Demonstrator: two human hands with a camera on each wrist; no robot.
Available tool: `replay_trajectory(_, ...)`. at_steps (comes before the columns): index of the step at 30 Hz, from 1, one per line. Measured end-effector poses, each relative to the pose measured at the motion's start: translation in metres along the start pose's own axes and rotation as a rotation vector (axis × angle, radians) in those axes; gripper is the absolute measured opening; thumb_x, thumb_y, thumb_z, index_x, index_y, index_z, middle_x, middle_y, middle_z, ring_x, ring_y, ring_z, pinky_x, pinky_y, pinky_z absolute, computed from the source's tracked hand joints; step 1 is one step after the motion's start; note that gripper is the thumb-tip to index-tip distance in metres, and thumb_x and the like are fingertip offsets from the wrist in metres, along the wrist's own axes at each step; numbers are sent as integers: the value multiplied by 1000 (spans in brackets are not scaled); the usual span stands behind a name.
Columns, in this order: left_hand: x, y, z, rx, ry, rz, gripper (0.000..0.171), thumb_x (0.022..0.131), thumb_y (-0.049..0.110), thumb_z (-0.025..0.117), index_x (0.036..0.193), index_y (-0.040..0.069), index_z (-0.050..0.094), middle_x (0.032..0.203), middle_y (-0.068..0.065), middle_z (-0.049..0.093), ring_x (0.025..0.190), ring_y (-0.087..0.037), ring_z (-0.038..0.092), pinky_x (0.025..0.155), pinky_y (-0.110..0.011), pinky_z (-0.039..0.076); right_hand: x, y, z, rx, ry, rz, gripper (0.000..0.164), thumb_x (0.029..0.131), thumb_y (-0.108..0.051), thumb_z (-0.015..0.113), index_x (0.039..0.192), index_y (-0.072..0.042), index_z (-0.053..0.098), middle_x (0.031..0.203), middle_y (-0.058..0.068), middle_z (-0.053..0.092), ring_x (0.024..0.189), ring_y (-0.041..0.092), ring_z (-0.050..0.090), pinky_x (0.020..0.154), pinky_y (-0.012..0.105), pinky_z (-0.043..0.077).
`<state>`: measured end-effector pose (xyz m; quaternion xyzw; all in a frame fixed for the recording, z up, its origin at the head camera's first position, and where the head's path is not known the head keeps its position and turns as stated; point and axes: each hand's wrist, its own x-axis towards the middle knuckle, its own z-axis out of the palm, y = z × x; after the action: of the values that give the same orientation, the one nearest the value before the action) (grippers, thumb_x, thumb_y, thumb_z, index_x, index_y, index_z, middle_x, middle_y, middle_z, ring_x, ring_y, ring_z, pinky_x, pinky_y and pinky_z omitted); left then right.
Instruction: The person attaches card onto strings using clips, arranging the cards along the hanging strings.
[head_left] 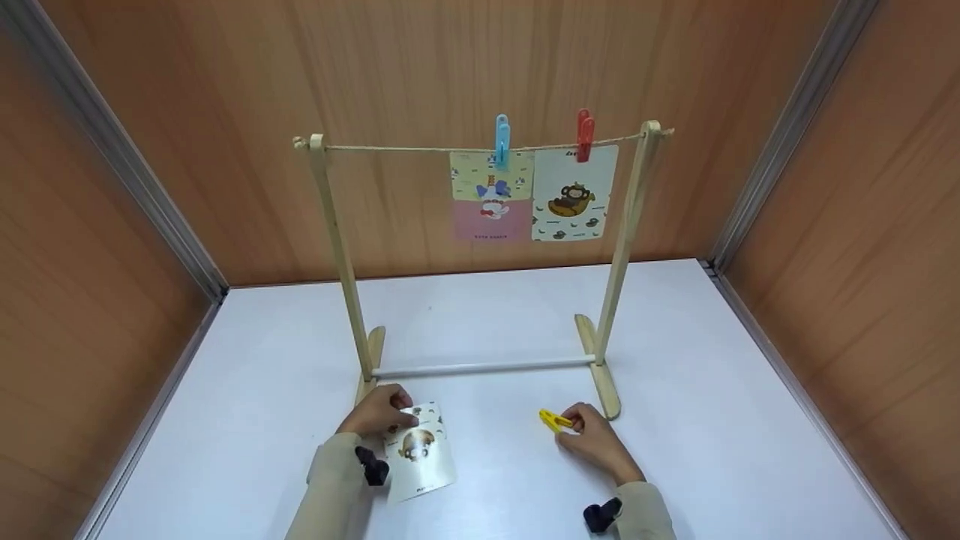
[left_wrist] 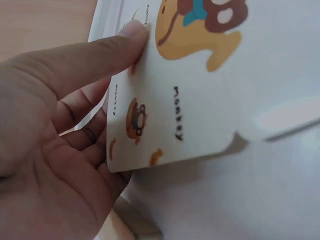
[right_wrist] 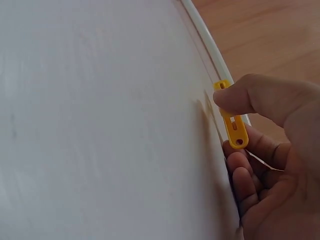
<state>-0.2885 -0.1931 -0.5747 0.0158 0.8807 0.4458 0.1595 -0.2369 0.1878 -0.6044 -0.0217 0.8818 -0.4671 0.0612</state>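
Note:
A white card (head_left: 424,463) with a monkey picture is pinched along its edge by my left hand (head_left: 381,412); in the head view the picture is upside down. The left wrist view shows the thumb lying on the card's printed face (left_wrist: 165,125), beside the word "monkey", with the other fingers behind it. To the right, my right hand (head_left: 596,441) holds a yellow clothespin (head_left: 553,420) between thumb and fingers, low over the white table. In the right wrist view the thumb presses on the clothespin (right_wrist: 235,127) and the other fingers curl below it.
A wooden rack (head_left: 341,259) with a string (head_left: 397,148) stands behind the hands. A blue clothespin (head_left: 502,139) holds a yellow-and-pink card (head_left: 491,221) on the string; a red clothespin (head_left: 585,135) holds another monkey card (head_left: 574,169) beside it. Wooden walls (head_left: 847,187) enclose the white table (head_left: 720,420).

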Motion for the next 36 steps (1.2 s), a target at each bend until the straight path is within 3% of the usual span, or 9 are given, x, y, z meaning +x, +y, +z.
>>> replay_trajectory(6, 3, -9, 3, -139, 21, -52, 28, 78, 12, 76, 102, 4, 63, 94, -8, 62, 84, -19, 58, 70, -27, 48, 0, 1, 0, 10, 1, 7, 30, 77, -11, 69, 104, -3, 58, 89, 5, 47, 81, 16, 42, 71, 28, 37)
replay_trajectory(17, 5, -9, 5, -257, 33, -106, 28, 81, 12, 71, 108, 5, 66, 98, -7, 65, 88, -20, 60, 75, -29, 48, -1, 1, 0, 6, 6, -25, 30, 78, -12, 70, 105, -2, 59, 93, 6, 49, 83, 16, 42, 74, 28, 37)
replay_trajectory(25, 7, -18, 12, -311, 51, -71, 30, 83, 18, 72, 107, 1, 64, 89, -6, 70, 77, -15, 63, 66, -26, 48, -2, 3, -1, 58, 4, -7, 35, 80, -14, 69, 110, 0, 56, 96, 8, 54, 84, 16, 45, 74, 27, 39)
replay_trajectory(36, 5, -24, 14, -339, 45, -55, 23, 88, 19, 65, 104, 2, 63, 92, -7, 68, 80, -17, 61, 68, -27, 48, 0, 1, 5, 50, 45, 56, 33, 84, -17, 68, 112, -3, 58, 100, 7, 57, 85, 16, 46, 76, 29, 41)
